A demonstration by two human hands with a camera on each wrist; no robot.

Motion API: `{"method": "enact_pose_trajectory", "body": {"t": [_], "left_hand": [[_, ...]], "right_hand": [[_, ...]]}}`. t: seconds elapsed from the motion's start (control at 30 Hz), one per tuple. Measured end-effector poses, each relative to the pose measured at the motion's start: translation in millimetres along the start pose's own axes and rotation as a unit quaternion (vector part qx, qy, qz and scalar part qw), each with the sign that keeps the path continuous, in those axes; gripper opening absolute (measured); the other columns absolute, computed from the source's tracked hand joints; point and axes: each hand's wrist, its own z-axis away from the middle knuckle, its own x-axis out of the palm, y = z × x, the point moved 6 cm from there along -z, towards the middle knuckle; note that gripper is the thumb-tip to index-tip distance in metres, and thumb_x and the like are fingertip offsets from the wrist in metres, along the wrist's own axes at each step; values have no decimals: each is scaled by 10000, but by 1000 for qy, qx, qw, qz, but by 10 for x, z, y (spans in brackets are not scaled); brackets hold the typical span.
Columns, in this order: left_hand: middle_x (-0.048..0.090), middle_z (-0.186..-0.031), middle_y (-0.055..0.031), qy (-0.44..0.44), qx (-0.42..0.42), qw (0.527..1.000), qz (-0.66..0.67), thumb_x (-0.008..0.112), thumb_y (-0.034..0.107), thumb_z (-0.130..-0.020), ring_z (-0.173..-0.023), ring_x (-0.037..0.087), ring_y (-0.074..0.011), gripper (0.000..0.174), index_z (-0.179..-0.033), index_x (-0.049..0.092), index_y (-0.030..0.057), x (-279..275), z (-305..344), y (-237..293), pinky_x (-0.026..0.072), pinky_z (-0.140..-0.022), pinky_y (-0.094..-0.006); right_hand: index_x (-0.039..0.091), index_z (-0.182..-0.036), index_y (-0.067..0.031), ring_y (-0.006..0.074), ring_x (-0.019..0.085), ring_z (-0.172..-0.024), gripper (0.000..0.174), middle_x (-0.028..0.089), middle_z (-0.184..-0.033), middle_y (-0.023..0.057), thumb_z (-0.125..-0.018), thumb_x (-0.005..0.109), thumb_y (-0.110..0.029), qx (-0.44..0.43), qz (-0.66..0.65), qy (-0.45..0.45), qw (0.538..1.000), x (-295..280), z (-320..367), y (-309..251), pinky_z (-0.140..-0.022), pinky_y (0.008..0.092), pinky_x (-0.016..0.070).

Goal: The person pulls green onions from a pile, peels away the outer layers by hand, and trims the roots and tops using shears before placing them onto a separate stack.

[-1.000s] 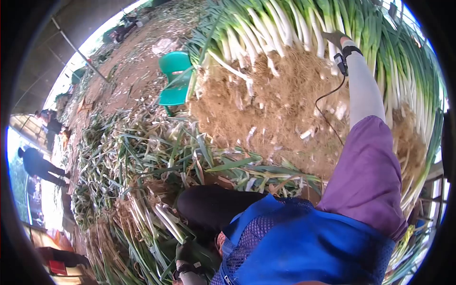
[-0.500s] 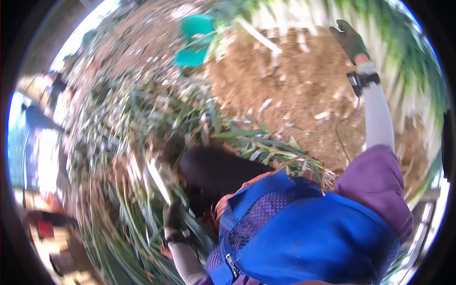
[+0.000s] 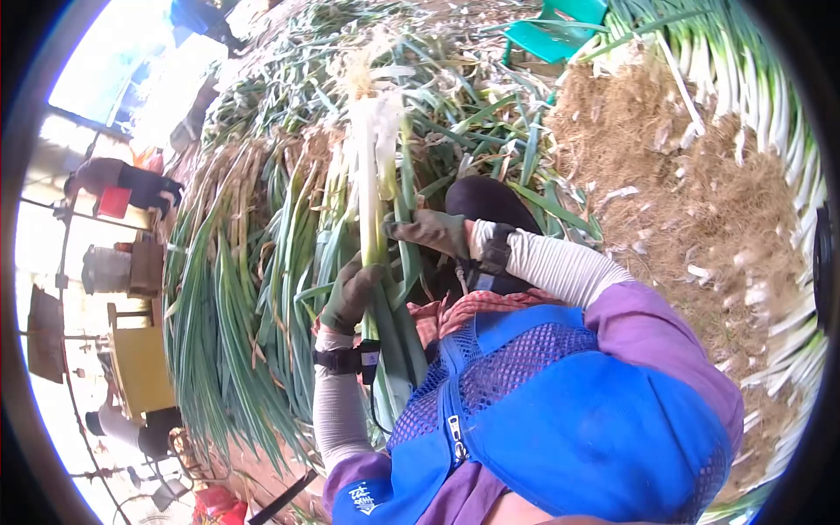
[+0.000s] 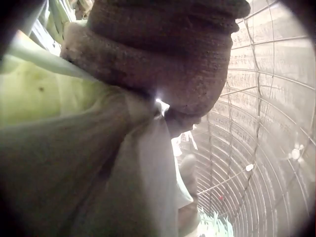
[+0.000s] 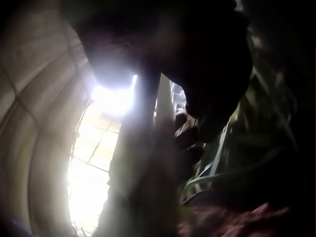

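Left hand [image 3: 352,293] and right hand [image 3: 430,233] grip leek [image 3: 368,175], pile [image 3: 226,297] alongside, green chair [image 3: 549,39] beyond

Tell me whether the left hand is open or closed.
Closed: the left hand has its fingers curled round the leek, as the head view shows.

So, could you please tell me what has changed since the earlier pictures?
The right hand has moved leftward from the leek row and now grips the leek near the left hand, which still holds it. The head view has turned left. The green chair stays beside the row.
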Motion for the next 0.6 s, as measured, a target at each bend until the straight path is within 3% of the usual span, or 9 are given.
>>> {"method": "enact_pose_trajectory", "body": {"t": [0.07,0.1,0.2,0.23,0.33,0.43,0.5,0.53,0.6], "left_hand": [[625,-1025,-20,9,-52,998,-19,595,332,-882,-940,559,-113,492,-1241,570,-3,-134,87,-78,453,-839,-274],[628,-1039,-27,26,-60,997,-27,596,333,-881,-951,561,-114,487,-1234,577,-3,-170,137,-34,454,-844,-277],[652,-1019,-38,57,-47,996,-46,599,283,-890,-915,589,-115,446,-1230,599,-7,-201,64,41,472,-805,-273],[657,-994,-35,65,-48,995,-51,600,267,-892,-893,596,-114,425,-1218,608,-6,-142,7,92,476,-785,-269],[668,-918,-25,78,-34,996,-12,612,220,-889,-830,610,-116,342,-1150,645,2,-186,-90,48,486,-739,-263],[659,-945,-37,98,-49,994,-7,644,281,-861,-862,605,-133,398,-1146,624,4,-281,30,148,479,-809,-291],[647,-940,-29,65,-26,997,31,655,304,-852,-856,596,-133,419,-1148,618,9,-203,155,295,477,-809,-299],[641,-937,-25,51,-13,997,48,661,315,-848,-853,591,-133,430,-1148,615,11,-186,200,371,476,-808,-303],[625,-939,-2,31,-52,998,26,700,336,-838,-867,567,-114,444,-1142,614,24,-135,214,337,474,-781,-294]], "right_hand": [[641,-1097,-27,151,596,-823,272,642,-896,30,-900,655,-214,-41,-61,-14,997,163,-242,317,-739,281,483],[642,-1097,-24,145,595,-796,278,644,-881,25,-893,663,-211,53,-213,-9,976,227,-143,156,-712,284,484],[642,-1092,-11,150,600,-760,334,647,-862,36,-869,683,-256,46,-214,3,976,358,-131,145,-676,293,491],[632,-1089,15,136,598,-771,365,648,-861,54,-849,673,-257,131,15,-25,991,248,80,-519,-672,290,488],[642,-1063,-9,201,648,-748,439,686,-830,114,-842,683,-386,189,65,-68,977,127,78,-539,-650,306,494],[631,-1138,-64,313,684,-832,415,689,-935,196,-869,623,-379,-61,282,178,941,-593,43,-627,-723,409,534],[624,-1189,-82,263,694,-825,343,694,-932,159,-935,603,-310,-7,308,343,887,-1092,36,-867,-719,393,545],[605,-1205,-51,217,690,-759,386,691,-868,115,-929,598,-321,-68,145,336,928,-1458,53,-1034,-686,342,550],[587,-1213,-23,165,666,-870,382,677,-969,93,-925,636,-268,-195,68,287,936,-1533,-7,-1351,-756,315,555]]}}
